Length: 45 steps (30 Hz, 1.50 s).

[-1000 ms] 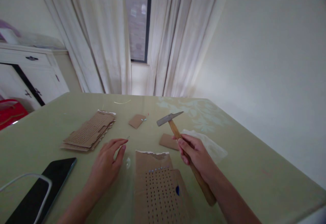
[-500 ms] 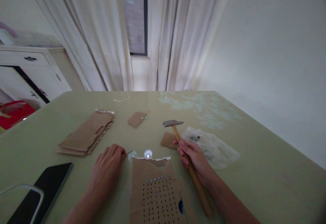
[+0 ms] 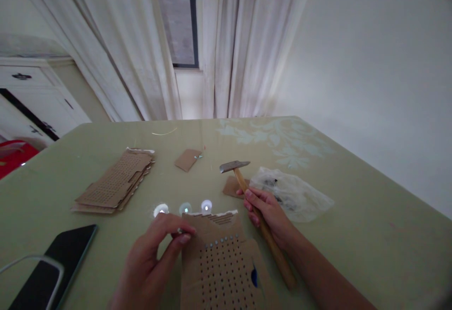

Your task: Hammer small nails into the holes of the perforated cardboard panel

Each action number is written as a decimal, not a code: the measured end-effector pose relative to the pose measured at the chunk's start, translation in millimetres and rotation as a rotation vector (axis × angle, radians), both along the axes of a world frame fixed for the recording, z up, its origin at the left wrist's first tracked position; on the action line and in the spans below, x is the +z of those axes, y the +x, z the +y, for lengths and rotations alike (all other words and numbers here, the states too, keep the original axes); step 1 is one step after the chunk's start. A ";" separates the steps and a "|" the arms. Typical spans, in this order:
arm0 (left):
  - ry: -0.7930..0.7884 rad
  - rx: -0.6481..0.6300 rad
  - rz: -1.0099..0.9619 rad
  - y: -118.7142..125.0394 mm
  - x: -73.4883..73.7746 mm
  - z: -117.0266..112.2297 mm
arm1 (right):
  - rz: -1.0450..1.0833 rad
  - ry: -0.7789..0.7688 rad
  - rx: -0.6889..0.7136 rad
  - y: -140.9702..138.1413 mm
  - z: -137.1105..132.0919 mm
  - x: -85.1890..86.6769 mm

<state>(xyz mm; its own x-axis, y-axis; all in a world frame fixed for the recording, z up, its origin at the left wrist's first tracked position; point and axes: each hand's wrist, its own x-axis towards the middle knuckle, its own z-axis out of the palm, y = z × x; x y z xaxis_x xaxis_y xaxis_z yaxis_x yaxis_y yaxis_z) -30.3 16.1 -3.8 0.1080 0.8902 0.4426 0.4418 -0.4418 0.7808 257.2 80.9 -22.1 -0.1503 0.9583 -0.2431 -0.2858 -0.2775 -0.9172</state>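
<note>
Wrapped around the wooden handle of a hammer (image 3: 270, 239) is my right hand (image 3: 268, 209); the metal head is raised at the far end. My left hand (image 3: 155, 249) pinches a small nail (image 3: 181, 230) between thumb and forefinger, most of it hidden by the fingertips. Those fingertips are over the upper left edge of a brown cardboard piece (image 3: 219, 296) pierced with rows of small holes. Along its top row sit several round grey nail heads (image 3: 221, 241). A dark blue spot (image 3: 254, 277) shows at the cardboard's right side.
A stack of perforated cardboard (image 3: 116, 180) lies at left, above a dark tablet (image 3: 56, 263) with a white cable (image 3: 42, 259). Two small cardboard pieces lie further back (image 3: 187, 159) and behind the hammer (image 3: 231, 186). A clear plastic bag (image 3: 296, 197) rests at right.
My left hand has moved right from the bare tabletop to the cardboard's upper left edge, bringing the nail with it. The right hand still holds the hammer; the view has shifted slightly.
</note>
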 end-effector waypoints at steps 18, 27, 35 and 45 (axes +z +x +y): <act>0.073 -0.151 0.129 1.5 -5.3 -0.1 | -0.019 0.006 0.018 1.1 1.9 -3.8; 0.116 -0.139 0.117 3.8 -3.9 -1.7 | -0.043 0.009 0.030 1.3 1.7 -2.3; 0.092 -0.129 0.066 10.6 -3.5 -4.1 | -0.098 0.035 0.072 0.4 1.6 0.0; 0.153 -0.144 0.148 13.6 -3.0 -0.7 | -0.443 0.297 0.181 25.9 -22.8 51.9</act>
